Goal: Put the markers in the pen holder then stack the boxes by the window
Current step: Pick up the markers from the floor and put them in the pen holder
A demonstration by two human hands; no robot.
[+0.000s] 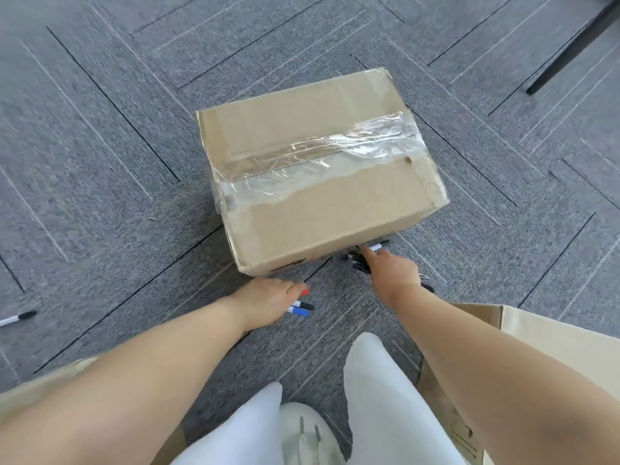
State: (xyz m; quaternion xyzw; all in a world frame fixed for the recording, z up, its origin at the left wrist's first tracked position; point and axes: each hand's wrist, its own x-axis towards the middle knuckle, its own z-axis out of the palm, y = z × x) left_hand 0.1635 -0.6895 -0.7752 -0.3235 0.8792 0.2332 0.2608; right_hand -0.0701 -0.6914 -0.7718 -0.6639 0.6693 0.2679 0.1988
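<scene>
A taped cardboard box (315, 176) lies on the grey carpet ahead of me. My left hand (268, 302) is low near the box's front corner and holds several markers (300, 308); red, black and blue caps stick out of its fingers. My right hand (391, 270) reaches to the box's right front corner, its index finger stretched onto a white marker with a black cap (377, 246). Dark markers (359, 263) lie under and beside that hand. Another marker (18, 318) lies alone at the far left. No pen holder is in view.
A second cardboard box (536, 333) stands at my right, and another box edge (30, 387) shows at the lower left. A dark furniture leg (570, 48) slants across the top right. My white trousers and shoe (305, 434) fill the bottom middle.
</scene>
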